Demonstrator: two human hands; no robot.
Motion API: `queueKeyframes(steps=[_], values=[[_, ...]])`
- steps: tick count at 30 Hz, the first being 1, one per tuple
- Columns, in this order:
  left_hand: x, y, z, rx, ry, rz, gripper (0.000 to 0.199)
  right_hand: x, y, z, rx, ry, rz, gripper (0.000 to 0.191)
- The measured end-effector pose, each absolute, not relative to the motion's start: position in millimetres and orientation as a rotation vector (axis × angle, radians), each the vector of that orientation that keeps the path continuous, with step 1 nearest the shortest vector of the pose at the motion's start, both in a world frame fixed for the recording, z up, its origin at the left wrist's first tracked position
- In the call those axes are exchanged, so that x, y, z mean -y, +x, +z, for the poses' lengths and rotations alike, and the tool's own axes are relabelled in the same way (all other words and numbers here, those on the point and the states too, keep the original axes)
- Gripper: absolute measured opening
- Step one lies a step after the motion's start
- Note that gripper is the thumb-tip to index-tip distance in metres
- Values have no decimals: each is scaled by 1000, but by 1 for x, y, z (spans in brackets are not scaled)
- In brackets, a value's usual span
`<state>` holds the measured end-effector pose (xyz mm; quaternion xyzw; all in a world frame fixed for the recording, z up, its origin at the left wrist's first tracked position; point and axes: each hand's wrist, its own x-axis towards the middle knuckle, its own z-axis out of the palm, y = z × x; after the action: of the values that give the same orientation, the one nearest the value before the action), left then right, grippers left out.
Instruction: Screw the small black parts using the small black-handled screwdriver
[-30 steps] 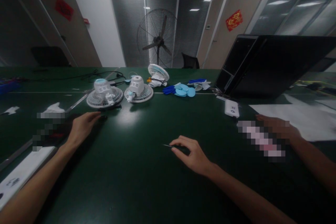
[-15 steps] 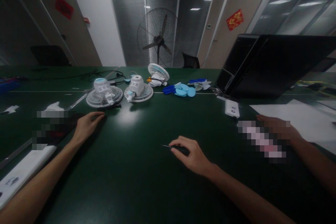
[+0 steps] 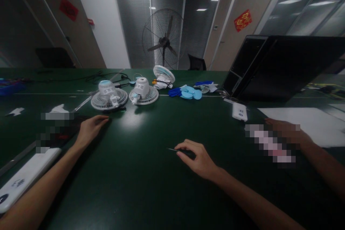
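Head view, centre: our right hand (image 3: 198, 156) pinches a thin tool (image 3: 172, 149), likely light, stiff, best gripped rearward; left hand (image 3: 93, 126) half-closed, contents unclear.

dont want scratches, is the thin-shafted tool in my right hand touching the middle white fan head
Apart: the head view shows green tabletop between the thin-shafted tool, in the right hand, and the middle white fan head.
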<state>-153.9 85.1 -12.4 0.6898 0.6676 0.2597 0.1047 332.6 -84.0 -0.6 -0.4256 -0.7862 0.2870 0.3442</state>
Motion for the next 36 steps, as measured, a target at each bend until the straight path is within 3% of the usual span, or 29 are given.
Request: queueKeyframes(steps=[9, 24, 30, 36], values=[[-87, -155, -19, -1890, 2227, 798, 49, 85, 332, 1, 2035, -1090, 781, 17], [-83, -151, -5, -2034, 1916, 699, 58, 83, 332, 1, 2045, -1112, 737, 17], [-68, -103, 1, -1635, 2212, 647, 55, 82, 332, -1, 2059, -1133, 749, 18], [-8, 3, 5, -1004, 2320, 454, 34, 83, 333, -2, 2075, -1161, 749, 15]])
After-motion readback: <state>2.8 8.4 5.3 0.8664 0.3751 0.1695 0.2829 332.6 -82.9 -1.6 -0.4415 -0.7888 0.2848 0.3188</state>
